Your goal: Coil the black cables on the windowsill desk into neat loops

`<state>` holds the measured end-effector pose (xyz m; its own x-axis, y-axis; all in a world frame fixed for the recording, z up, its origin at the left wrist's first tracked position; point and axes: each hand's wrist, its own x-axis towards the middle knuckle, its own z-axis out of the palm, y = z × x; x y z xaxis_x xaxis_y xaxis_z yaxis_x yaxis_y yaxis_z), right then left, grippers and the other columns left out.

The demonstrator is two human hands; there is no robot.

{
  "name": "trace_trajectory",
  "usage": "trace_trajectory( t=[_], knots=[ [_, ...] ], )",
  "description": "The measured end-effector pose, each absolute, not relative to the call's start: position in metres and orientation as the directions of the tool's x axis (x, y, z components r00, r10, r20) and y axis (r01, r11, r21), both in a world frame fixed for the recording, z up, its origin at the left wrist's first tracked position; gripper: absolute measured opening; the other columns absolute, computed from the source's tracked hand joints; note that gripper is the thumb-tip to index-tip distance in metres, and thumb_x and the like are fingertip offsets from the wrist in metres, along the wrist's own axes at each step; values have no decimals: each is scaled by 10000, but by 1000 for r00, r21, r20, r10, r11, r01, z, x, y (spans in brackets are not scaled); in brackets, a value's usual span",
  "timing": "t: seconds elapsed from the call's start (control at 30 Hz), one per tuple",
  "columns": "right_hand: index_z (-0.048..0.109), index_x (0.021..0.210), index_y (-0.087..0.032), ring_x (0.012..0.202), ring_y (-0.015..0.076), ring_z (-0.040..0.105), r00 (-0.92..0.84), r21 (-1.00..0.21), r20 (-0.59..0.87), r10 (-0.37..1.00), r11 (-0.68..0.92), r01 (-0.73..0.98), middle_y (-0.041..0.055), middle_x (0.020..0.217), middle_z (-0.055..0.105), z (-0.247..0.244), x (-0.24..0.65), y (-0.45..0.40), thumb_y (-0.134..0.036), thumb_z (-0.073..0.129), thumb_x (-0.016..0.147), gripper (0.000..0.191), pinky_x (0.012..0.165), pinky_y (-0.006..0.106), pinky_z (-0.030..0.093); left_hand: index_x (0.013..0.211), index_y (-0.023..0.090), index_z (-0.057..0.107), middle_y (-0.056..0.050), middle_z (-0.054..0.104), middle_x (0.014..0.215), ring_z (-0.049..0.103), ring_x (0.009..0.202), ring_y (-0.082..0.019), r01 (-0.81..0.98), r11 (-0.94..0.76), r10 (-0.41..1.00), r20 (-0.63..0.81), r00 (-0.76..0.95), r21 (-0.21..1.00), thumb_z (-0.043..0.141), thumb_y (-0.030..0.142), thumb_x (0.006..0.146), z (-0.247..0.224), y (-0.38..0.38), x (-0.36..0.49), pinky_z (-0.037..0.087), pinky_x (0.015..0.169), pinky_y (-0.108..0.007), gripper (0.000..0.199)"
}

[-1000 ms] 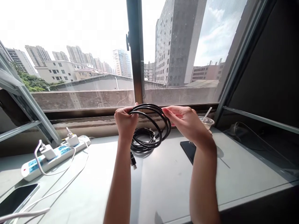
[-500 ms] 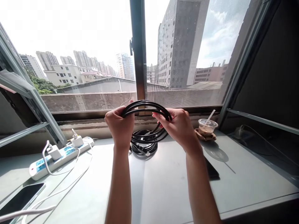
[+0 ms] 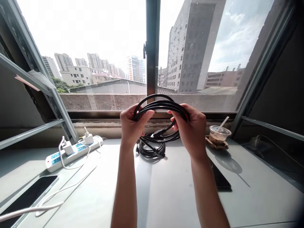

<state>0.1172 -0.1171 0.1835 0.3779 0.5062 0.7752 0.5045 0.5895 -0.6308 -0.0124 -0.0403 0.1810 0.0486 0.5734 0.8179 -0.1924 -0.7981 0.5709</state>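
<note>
A coiled black cable (image 3: 163, 105) is held up between my two hands, its loops arching across the gap. My left hand (image 3: 133, 125) is closed around the left side of the coil, thumb lying over the strands. On the right side, my right hand (image 3: 193, 128) grips the same loops, fingers curled behind them. A dark connector (image 3: 158, 133) dangles inside the lower loops. Below and behind, a second coil of black cable (image 3: 149, 153) lies on the white tabletop (image 3: 166, 196), partly hidden by the held loops.
At left, a white power strip (image 3: 76, 152) has chargers plugged in, with white cords near a phone (image 3: 30, 193). To the right stand a lidded plastic cup (image 3: 218, 134) with a straw and a black flat object (image 3: 219, 177) behind my forearm. A window frame (image 3: 152, 63) rises behind.
My left thumb now lies across the loops, and one loop stands apart above the others. The dark connector has come into clearer view. The whole view has shifted slightly.
</note>
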Motion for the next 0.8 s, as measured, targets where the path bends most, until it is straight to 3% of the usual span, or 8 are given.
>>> trace_trajectory(
  t=[0.17,0.3,0.43,0.6,0.8],
  knots=[
    [593,710,-210,386,65,430,383,-642,767,516,620,451,-43,516,490,183,107,-125,-371,579,811,191,338,181,369,765,218,490,73,456,552,370,398,-44,-19,-909,408,879,-248,417,681,529,665,184,-48,-9,272,382,-226,379],
    [584,687,-222,368,67,404,361,-655,756,546,631,415,-40,491,461,185,106,-132,-411,585,809,225,300,186,312,810,221,533,33,538,622,480,489,-91,23,-913,391,891,-231,407,603,585,713,179,-43,-6,344,457,-256,384],
    [572,653,-217,360,65,374,299,-639,768,567,638,429,-44,467,432,186,103,-133,-448,583,807,278,311,203,294,849,232,547,24,538,613,534,559,-131,13,-904,400,858,-323,426,562,639,716,165,-25,1,369,490,-273,428],
    [591,636,-211,367,61,341,298,-632,774,558,660,407,-54,450,403,183,101,-126,-425,619,784,262,329,214,276,784,215,556,46,485,550,506,509,-103,9,-899,414,855,-314,438,534,661,723,156,-10,4,343,450,-244,451],
    [603,660,-214,374,64,380,239,-726,686,687,627,282,-39,500,473,181,116,-116,-507,641,734,305,305,209,247,697,219,501,58,402,518,467,511,-101,75,-886,405,843,-354,458,573,614,720,164,-21,5,310,458,-250,402]
  ],
)
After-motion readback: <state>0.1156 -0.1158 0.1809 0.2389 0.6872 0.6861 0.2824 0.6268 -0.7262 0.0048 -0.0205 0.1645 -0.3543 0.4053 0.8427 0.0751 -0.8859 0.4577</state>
